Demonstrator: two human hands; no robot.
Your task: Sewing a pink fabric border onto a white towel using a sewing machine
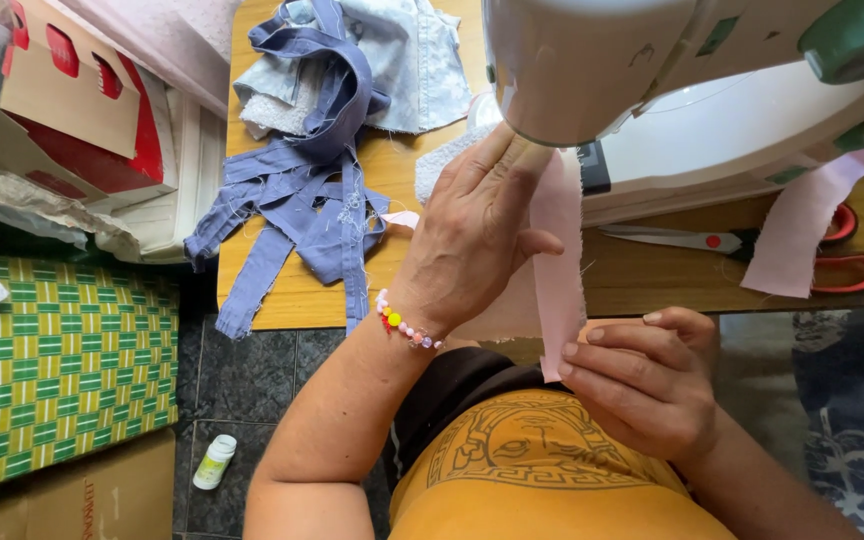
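Left hand flat, fingers spread, pressing pink fabric strip under sewing machine at 12 o'clock. Right hand pinches strip's lower end at 5 o'clock. Best keep strip taut, straight, fingertips off needle.

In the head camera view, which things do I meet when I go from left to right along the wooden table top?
Pile of blue-grey fabric straps → left hand flat on the cloth → long pink fabric strip pinched at its lower end by the right hand → white sewing machine → scissors with red handles.
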